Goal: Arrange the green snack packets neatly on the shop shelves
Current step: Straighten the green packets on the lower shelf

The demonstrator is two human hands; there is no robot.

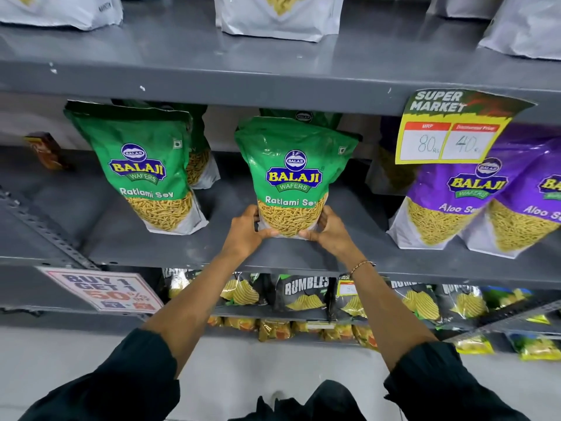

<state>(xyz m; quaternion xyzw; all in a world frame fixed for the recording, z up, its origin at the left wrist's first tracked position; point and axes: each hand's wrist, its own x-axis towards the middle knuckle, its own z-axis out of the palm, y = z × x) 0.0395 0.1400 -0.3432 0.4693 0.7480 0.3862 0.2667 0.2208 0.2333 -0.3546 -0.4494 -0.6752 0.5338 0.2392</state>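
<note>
Four green foil snack packets printed "Ratlami Sev" show on the grey metal middle shelf (303,253). Two stand at the front: the centre green packet (293,177), close to the shelf's front edge, and the left green packet (145,168), toward the left end and leaning to the left. Behind each stands one more: a rear left packet (198,153) and a rear centre packet (303,117), both mostly hidden, the latter showing only its top. Toward the right end are two purple "Aloo Sev" packets (455,205) at the front, the outer one cut off by the frame, with a third dark one behind them hard to make out. A yellow-and-green price card (449,132) hangs from the shelf above and covers part of them.

Both arms reach forward with dark sleeves pushed up. The left hand (247,227) and the right hand (329,229) clasp the bottom corners of the centre green packet, fingers curled around its sides and thumbs pressed across its lower front. A thin beaded bracelet (361,265) sits on the right wrist.
</note>
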